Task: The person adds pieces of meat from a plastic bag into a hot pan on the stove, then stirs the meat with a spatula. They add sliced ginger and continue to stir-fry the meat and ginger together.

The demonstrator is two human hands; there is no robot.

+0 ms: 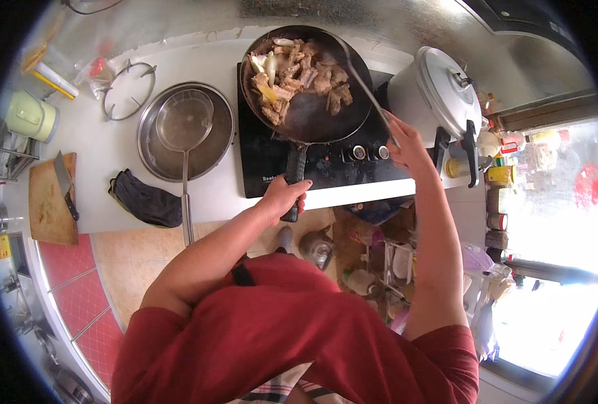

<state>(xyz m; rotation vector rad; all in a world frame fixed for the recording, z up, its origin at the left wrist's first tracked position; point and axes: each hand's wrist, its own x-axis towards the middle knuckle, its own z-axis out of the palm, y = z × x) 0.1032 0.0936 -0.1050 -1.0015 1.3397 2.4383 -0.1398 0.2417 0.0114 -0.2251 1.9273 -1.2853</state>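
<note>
My left hand (282,198) grips the black handle (295,166) of a dark frying pan (309,123) on the black cooktop (273,169). Browned chunks of meat (291,76) cover the pan's left and upper part, with pale slices (270,65) among them, perhaps scallion or ginger. In my right hand (405,141) is the long metal handle of a cooking utensil (364,86), which slants up over the pan's right rim. Its working end is hard to make out there. Bare pan bottom shows at the lower right, and some steam seems to rise.
A pressure cooker (412,96) stands close on the right. To the left are a metal basin (150,146) with a strainer (185,121) across it, a dark cloth (145,199), a pot ring (105,98), and a cutting board (46,202) bearing a cleaver (64,174). A kettle (316,247) sits on the floor.
</note>
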